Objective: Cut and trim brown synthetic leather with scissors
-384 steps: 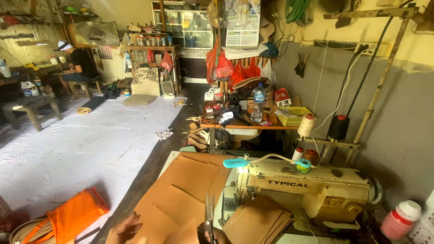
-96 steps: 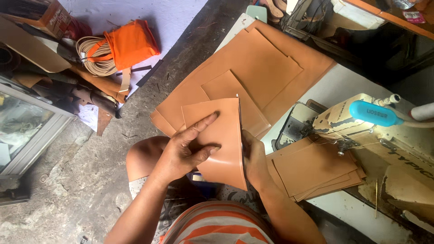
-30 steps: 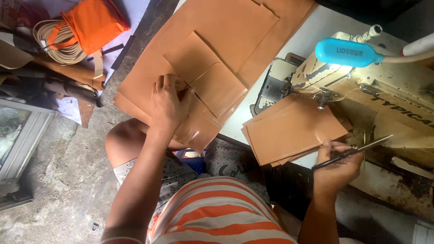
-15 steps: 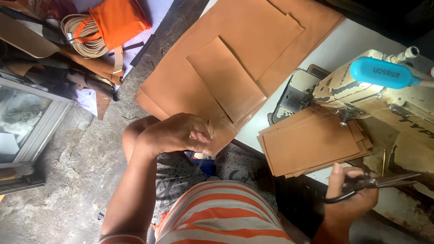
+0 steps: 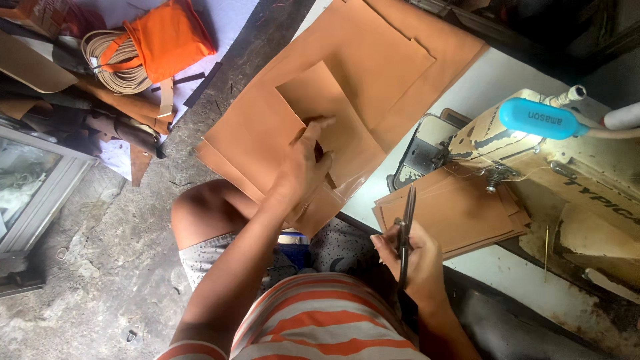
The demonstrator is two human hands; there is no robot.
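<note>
The left hand (image 5: 303, 167) reaches forward on a nearly straight bare arm, palm down, fingers spread and pressed flat, index finger pointing far. The right hand (image 5: 410, 257) sits nearer and to the right, arm bent at the elbow, fingers curled closed around scissors (image 5: 405, 230) held upright.

1. Soft, even daylight fills the frame; the tan leather sheets (image 5: 373, 73) at upper centre are the brightest broad area, evenly lit with no harsh glare.
2. The white table edge (image 5: 487, 87) at upper right is nearly washed out (close to clipping).
3. The upper right corner falls into deep shadow, detail lost.
4. The left hand (image 5: 303, 167) casts only a faint, short shadow on the leather.
5. The glass panel (image 5: 27, 180) at left carries pale reflections.
6. Focus is fairly sharp at centre; the striped shirt (image 5: 320, 327) at the bottom edge is soft, and the frame edges show slight wide-angle stretching.
</note>
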